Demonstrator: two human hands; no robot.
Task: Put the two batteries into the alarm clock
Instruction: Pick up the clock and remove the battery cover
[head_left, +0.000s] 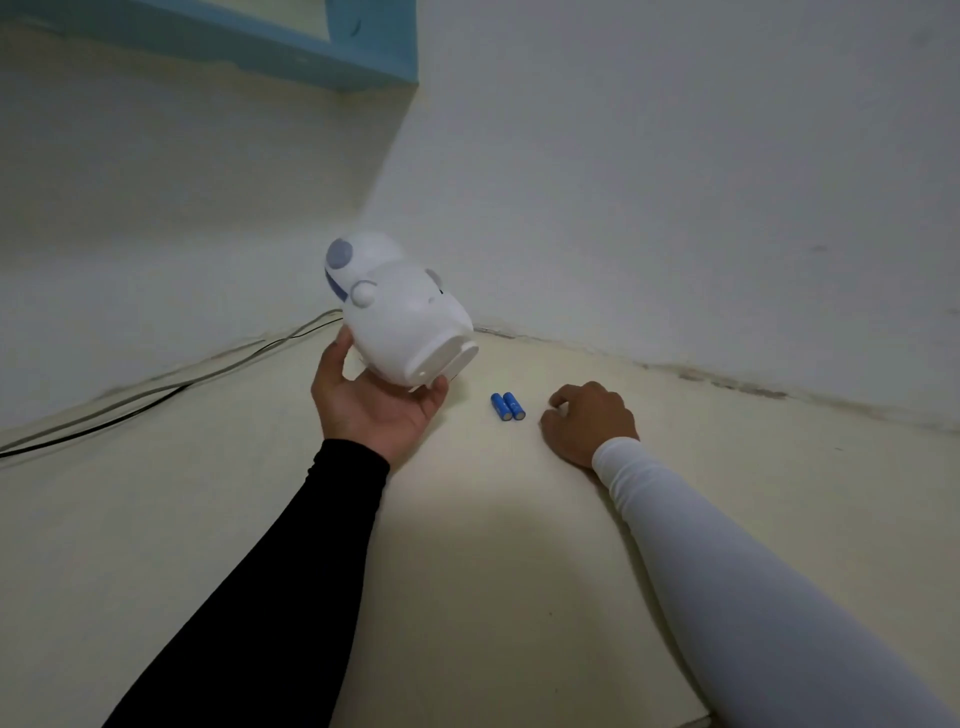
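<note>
The alarm clock (400, 312) is a white rounded robot-shaped figure with grey-blue round ears. My left hand (371, 402), in a black sleeve, holds it lifted and tilted, its flat base facing me. Two blue batteries (507, 406) lie side by side on the cream surface, just right of the clock. My right hand (589, 423), in a white sleeve, rests knuckles-up on the surface to the right of the batteries, fingers curled, not touching them.
The cream surface (467, 571) runs into a corner of two white walls. Black and grey cables (156, 387) run along the left wall's foot. A blue frame (363, 47) hangs high at the top left.
</note>
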